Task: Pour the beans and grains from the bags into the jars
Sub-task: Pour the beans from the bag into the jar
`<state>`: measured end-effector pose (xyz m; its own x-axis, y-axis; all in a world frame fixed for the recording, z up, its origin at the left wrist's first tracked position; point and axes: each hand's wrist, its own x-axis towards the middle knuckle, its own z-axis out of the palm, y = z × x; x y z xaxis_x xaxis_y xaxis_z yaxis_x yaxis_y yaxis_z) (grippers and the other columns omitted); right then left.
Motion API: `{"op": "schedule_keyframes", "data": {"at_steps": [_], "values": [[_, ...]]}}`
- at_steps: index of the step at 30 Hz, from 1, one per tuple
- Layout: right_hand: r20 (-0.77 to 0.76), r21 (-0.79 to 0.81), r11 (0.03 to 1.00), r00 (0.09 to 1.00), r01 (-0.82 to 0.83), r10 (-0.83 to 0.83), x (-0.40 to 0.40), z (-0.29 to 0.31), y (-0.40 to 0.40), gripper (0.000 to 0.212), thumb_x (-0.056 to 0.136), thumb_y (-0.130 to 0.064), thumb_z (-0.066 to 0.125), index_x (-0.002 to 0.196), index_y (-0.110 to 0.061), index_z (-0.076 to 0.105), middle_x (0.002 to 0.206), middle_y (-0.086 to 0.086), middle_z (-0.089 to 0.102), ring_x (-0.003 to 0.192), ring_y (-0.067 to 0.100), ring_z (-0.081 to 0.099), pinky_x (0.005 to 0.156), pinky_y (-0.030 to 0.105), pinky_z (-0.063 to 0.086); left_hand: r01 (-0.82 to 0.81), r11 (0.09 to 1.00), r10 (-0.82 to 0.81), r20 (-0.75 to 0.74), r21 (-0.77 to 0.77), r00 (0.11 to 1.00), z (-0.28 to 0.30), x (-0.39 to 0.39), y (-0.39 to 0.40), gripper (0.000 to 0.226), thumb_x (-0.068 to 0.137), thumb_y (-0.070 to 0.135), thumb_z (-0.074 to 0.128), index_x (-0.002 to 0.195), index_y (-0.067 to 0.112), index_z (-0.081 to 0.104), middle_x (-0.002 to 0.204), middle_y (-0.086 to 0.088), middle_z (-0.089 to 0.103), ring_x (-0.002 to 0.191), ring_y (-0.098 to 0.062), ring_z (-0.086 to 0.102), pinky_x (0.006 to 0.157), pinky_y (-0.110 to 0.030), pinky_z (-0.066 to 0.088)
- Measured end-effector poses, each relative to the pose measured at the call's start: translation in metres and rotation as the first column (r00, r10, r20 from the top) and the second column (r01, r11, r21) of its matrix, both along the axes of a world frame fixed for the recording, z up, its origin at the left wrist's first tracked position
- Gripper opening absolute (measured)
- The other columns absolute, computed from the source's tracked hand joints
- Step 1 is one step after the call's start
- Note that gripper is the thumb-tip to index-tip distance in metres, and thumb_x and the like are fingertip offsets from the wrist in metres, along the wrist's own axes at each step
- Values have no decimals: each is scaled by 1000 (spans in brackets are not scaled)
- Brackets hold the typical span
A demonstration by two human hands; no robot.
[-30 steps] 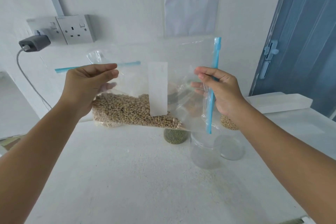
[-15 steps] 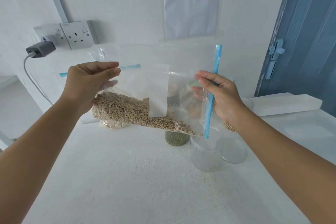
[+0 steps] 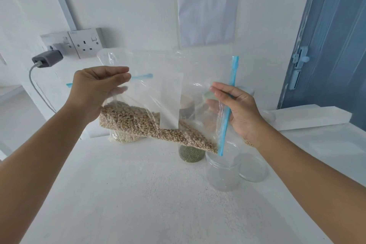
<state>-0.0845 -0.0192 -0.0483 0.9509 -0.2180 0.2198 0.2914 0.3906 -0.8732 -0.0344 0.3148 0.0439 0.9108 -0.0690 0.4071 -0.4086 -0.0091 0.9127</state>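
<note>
Head view
Left hand (image 3: 97, 93): pinching the closed end of the clear zip bag (image 3: 158, 93), lifting it high.
Right hand (image 3: 240, 111): gripping the bag at its blue zip strip (image 3: 227, 113).
Beans (image 3: 150, 125): sliding down inside the tilted bag toward the zip corner.
Empty jar (image 3: 222, 172): standing on the white table (image 3: 138, 194) right under that corner, its lid (image 3: 254, 170) lying beside it.

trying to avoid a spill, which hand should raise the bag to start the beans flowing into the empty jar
Left. The left hand grips the bag's closed end, uphill of the beans; the right hand only holds the blue zip mouth above the empty jar.
</note>
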Motion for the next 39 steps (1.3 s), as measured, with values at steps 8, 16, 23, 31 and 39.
{"op": "schedule_keyframes", "data": {"at_steps": [8, 16, 23, 31, 39], "values": [[-13, 21, 1000, 1000, 0, 0, -3, -1, 0, 30, 90, -7, 73, 121, -9, 74, 125, 8, 74, 109, 37, 73, 103, 49, 56, 14, 1000, -14, 13, 9, 1000, 6, -2, -2, 14, 73, 15, 86, 85, 22, 86, 88, -1, 81, 92, -18, 74, 94, -40, 61], [-16, 30, 999, 1000, 19, -18, -5, -6, -1, 31, 87, -8, 74, 117, -11, 75, 124, 9, 74, 110, 38, 73, 107, 50, 52, 23, 999, -24, 30, 23, 999, 11, -4, -8, 14, 73, 14, 86, 85, 20, 86, 89, -3, 81, 95, -19, 75, 91, -38, 63], [-18, 23, 999, 999, 48, -48, -7, -8, -1, 24, 91, -5, 73, 114, -11, 77, 122, 10, 75, 109, 39, 73, 103, 45, 56, 25, 1000, -26, 28, 17, 999, 9, -7, -10, 15, 73, 12, 86, 86, 19, 85, 89, -4, 81, 90, -18, 74, 89, -36, 63], [-9, 32, 998, 999, 54, -54, -3, -10, 3, 26, 83, -9, 76, 108, -13, 80, 121, 10, 75, 114, 41, 70, 108, 49, 52, 27, 1000, -27, 46, 16, 999, 12, -6, -10, 14, 72, 14, 86, 85, 20, 85, 88, -3, 80, 91, -20, 73, 89, -35, 63], [6, 6, 998, 998, 55, -55, 1, -13, 3, 32, 79, -13, 78, 111, -12, 79, 124, 10, 75, 116, 40, 69, 109, 51, 51, 18, 1000, -19, 50, 18, 999, 11, -3, -7, 15, 72, 15, 87, 85, 21, 86, 88, -3, 80, 91, -22, 71, 92, -38, 62]]}}
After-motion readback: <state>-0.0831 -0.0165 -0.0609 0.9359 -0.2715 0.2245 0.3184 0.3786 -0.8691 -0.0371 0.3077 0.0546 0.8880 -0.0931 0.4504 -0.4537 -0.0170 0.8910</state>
